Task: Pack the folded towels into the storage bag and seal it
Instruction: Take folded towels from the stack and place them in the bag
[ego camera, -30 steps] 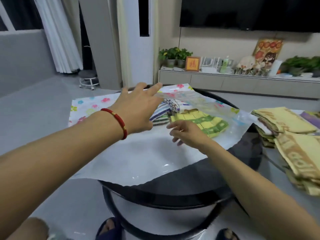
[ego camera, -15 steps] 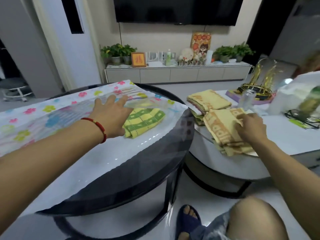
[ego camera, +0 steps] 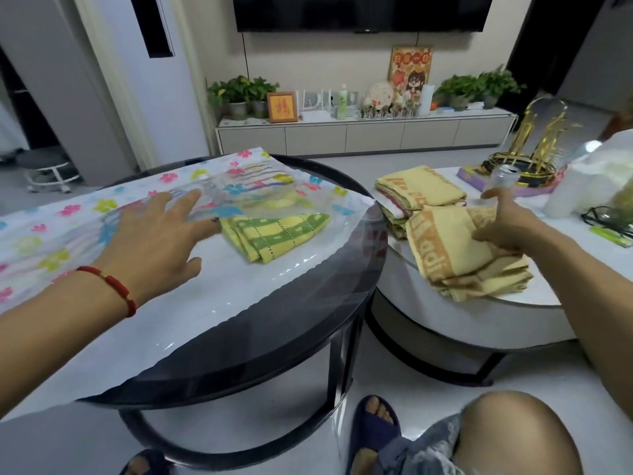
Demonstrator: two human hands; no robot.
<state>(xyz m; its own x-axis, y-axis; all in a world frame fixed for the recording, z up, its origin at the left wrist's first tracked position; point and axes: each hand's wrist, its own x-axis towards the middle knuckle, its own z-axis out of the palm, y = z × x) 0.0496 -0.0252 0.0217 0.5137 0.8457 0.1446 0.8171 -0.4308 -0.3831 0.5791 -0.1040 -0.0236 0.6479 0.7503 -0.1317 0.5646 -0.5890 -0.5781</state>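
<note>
Your right grip (ego camera: 500, 224) pinches the folded yellow towel (ego camera: 455, 255) on the white counter (ego camera: 479, 313); the storage bag (ego camera: 191, 241), its mouth lifted by your flat left hand (ego camera: 154, 241), lies leftward.

My left hand (ego camera: 154, 241) is wearing a red cord bracelet (ego camera: 111, 289) with small gold beads. The storage bag (ego camera: 102, 221) under it is showing clear film over white, printed with pink, blue, yellow and green flowers. The towel (ego camera: 274, 234) inside that bag is showing yellow and green checks. The table (ego camera: 308, 323) beneath the bag is showing dark smoked glass. My right hand (ego camera: 507, 224) is gripping a pale yellow towel (ego camera: 455, 258) with an orange-brown lettered band.
</note>
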